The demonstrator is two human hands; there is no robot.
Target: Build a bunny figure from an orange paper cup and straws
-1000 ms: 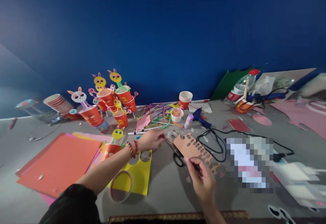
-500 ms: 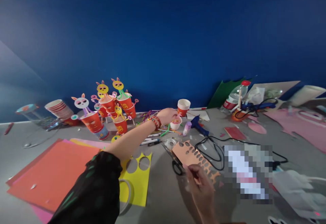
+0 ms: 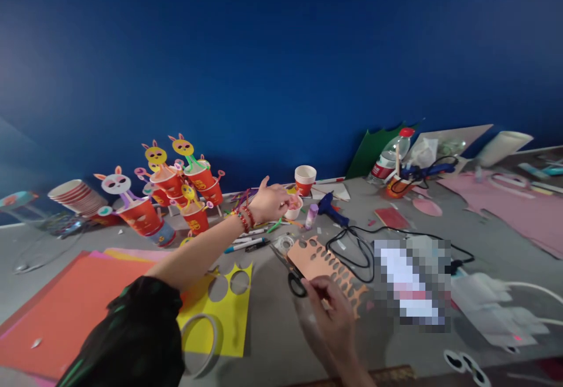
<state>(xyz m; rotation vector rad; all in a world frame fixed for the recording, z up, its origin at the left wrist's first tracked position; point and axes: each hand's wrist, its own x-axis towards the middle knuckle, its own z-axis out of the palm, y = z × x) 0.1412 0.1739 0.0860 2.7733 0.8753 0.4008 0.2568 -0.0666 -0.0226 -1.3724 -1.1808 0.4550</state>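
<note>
My left hand (image 3: pixel 269 202) is stretched far out, its thumb raised apart and its fingers bent over a small paper cup (image 3: pixel 292 211) of pink pieces. The fingertips are partly lost among those pieces. My right hand (image 3: pixel 329 311) is closed in a pinch nearer to me; whatever is between the fingertips is too small or hidden to make out. Just beyond it lie black-handled scissors (image 3: pixel 297 285) and a peach sheet (image 3: pixel 313 262) punched with many holes. A purple glue stick (image 3: pixel 311 216) stands right of the cup.
Red paper cups with bunny figures (image 3: pixel 138 218) stand at left behind orange sheets (image 3: pixel 83 305). A tape roll (image 3: pixel 214 340) rests on yellow cut-out paper (image 3: pixel 235 322). A blue glue gun (image 3: pixel 333 210) trails a black cable (image 3: pixel 369 252). A power strip (image 3: pixel 488 311) lies at right.
The view has shifted, so the table things sit further left. My left hand's thumb has lifted away from its fingers at the cup. My right hand remains pinched near the peach sheet.
</note>
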